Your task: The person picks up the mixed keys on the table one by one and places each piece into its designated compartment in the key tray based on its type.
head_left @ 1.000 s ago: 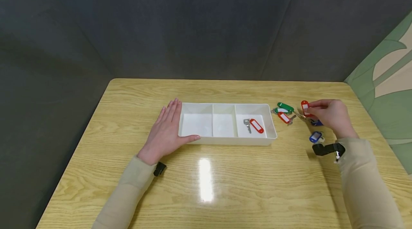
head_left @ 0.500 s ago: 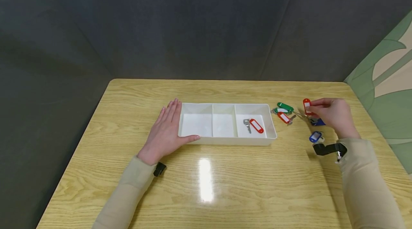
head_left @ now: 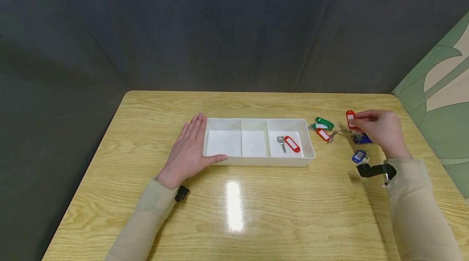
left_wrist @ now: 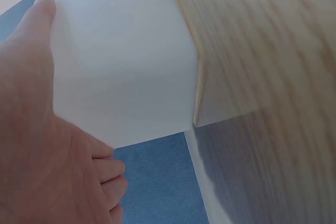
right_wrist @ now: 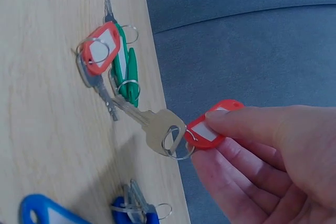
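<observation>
My right hand (head_left: 382, 130) pinches a red key tag (right_wrist: 206, 132) between thumb and fingers. From its ring hangs a brass key (right_wrist: 163, 129), whose tip is near the other keys in the right wrist view. A white tray (head_left: 256, 161) with three compartments stands in mid-table. My left hand (head_left: 187, 151) rests against its left end, fingers straight, thumb along the front rim. In the tray's right compartment lie a red key tag (head_left: 292, 144) and its key (head_left: 281, 143).
Right of the tray lie green key tags (head_left: 324, 123) and another red key tag (head_left: 323, 134), with keys. Blue key tags (head_left: 359, 156) lie nearer my right wrist. A dark padded wall (head_left: 234, 29) borders the table's far edge.
My right hand has lifted slightly, drifting a little right and away from me with the red key tag. The left hand and the tray stay in place.
</observation>
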Available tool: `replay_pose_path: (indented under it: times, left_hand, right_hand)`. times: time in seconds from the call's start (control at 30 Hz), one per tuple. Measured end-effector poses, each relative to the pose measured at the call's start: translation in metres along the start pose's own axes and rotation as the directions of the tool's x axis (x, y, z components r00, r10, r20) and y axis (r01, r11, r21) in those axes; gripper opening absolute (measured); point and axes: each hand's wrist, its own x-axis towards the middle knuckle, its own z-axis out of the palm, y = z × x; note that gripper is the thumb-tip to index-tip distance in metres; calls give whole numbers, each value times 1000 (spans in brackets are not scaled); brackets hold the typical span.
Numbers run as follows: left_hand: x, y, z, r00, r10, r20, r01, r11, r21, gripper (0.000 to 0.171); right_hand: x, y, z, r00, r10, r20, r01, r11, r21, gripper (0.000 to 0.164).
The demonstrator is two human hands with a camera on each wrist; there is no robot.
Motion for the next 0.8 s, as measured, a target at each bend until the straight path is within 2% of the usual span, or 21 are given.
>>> replay_pose_path:
  times: [0.27, 0.8]
  left_hand:
    - [-1, 0, -1, 1000, 2, -1, -2, 1000, -7, 126]
    - [0, 0, -1, 1000, -1, 6, 1, 1000, 6, 126]
  right_hand:
    - [-2, -6, -1, 998, -35, -50, 33, 999, -34, 48]
    - [-12, -25, -9, 992, -92, -82, 90, 996, -23, 45]
